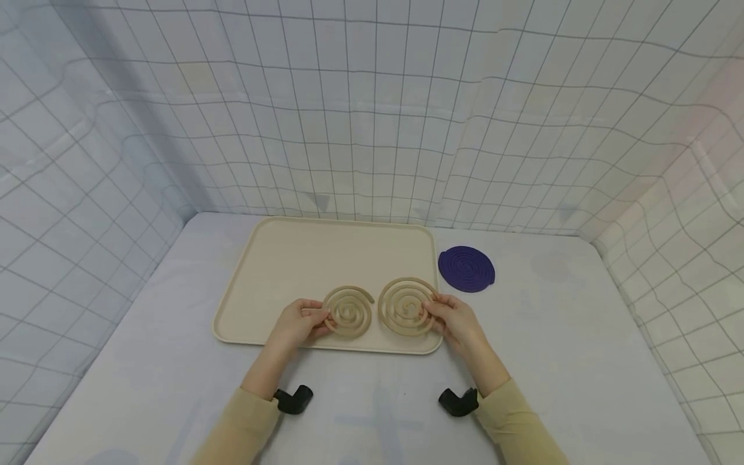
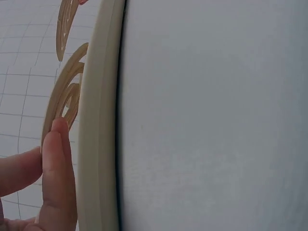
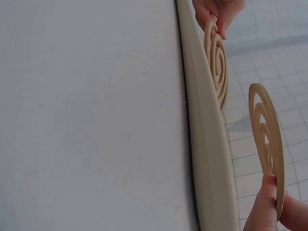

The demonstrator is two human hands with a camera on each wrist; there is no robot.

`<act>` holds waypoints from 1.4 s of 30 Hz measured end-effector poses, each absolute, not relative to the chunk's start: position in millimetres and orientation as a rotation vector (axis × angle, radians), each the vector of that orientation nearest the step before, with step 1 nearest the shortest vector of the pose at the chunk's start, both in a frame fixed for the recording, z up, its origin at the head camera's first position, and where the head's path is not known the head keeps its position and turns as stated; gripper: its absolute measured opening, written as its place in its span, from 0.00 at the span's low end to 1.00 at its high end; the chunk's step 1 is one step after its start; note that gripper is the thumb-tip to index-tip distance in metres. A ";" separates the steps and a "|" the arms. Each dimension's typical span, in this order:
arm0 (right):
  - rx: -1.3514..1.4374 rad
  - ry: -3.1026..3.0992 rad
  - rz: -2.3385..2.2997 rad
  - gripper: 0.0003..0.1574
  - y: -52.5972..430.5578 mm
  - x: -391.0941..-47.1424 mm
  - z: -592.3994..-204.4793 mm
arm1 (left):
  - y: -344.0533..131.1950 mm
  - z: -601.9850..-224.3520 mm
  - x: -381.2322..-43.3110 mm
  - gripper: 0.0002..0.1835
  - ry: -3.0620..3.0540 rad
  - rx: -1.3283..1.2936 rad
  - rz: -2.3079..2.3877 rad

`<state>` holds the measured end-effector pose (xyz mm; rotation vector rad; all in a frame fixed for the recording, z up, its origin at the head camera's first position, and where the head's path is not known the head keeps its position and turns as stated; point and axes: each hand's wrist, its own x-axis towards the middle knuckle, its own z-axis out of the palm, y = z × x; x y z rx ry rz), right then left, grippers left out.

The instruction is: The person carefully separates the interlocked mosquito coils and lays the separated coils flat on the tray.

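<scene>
My left hand [image 1: 296, 321] pinches the left edge of a tan mosquito coil [image 1: 347, 312] between thumb and fingers. A second tan mosquito coil [image 1: 407, 308], slightly larger in the head view, is pinched at its right edge by my right hand [image 1: 459, 323]. The coils are side by side with a small gap, over the front part of a cream tray [image 1: 325, 252]. In the right wrist view, the right-hand coil [image 3: 274, 130] is tilted up on edge and stands off the tray rim [image 3: 207, 115]. The left wrist view shows fingertips [image 2: 53, 154] against the left-hand coil [image 2: 57, 96].
A flat purple spiral disc [image 1: 467, 268], like nested coils, lies on the white table [image 1: 552, 323] just right of the tray. Black wrist devices [image 1: 294, 400] sit at both cuffs. White grid-patterned sheets [image 1: 383, 129] hang behind and at both sides.
</scene>
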<state>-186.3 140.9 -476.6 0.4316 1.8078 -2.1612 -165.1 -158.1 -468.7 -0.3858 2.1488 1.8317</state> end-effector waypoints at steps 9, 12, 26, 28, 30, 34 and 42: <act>0.385 1.869 -2.147 0.26 137.7 -186.0 -477.8 | -159.7 -467.0 -169.5 0.14 2.372 -0.291 1.594; 0.383 1.913 -2.130 0.24 136.5 -186.5 -477.8 | -161.0 -467.7 -170.7 0.13 2.442 -0.276 1.525; 0.361 1.956 -2.096 0.23 136.9 -186.2 -479.2 | -161.5 -464.0 -170.5 0.13 2.771 -0.252 1.111; 0.361 1.952 -2.099 0.21 137.0 -186.1 -479.4 | -159.8 -462.8 -170.6 0.12 2.797 -0.227 1.100; 0.359 1.949 -2.101 0.21 137.0 -186.4 -479.6 | -157.0 -460.7 -170.9 0.11 2.807 -0.175 1.108; 0.365 1.944 -2.099 0.22 137.1 -186.9 -480.0 | -146.2 -452.8 -172.0 0.11 2.733 -0.049 1.177; 0.321 1.996 -2.055 0.25 138.6 -184.6 -479.2 | -110.9 -443.4 -182.5 0.15 2.520 0.117 1.297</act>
